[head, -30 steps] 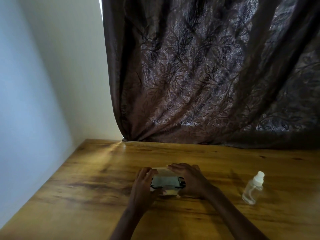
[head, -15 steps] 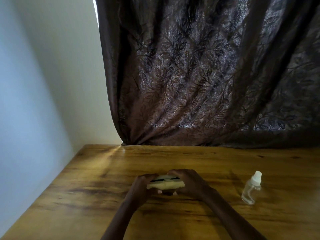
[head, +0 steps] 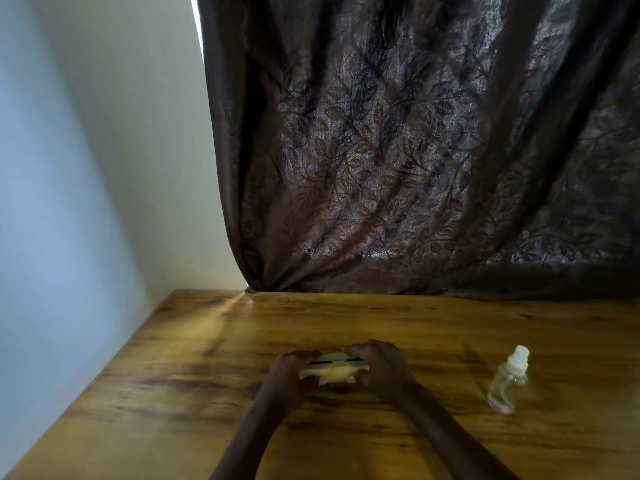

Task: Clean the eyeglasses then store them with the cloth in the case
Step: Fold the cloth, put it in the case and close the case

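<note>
A pale cream eyeglass case [head: 332,370] rests on the wooden table in front of me, its lid nearly down with only a thin dark gap along the seam. My left hand [head: 289,374] grips its left end and my right hand [head: 381,367] grips its right end, fingers over the lid. The eyeglasses and the cloth are hidden inside the case.
A small clear spray bottle [head: 508,384] with a white cap stands on the table [head: 173,393] to the right of my hands. A dark leaf-patterned curtain [head: 398,168] hangs along the table's far edge. A pale wall borders the table's left side.
The case lid, open a second ago with its contents showing, has folded down to almost flat under both hands. The view has tilted slightly upward.
</note>
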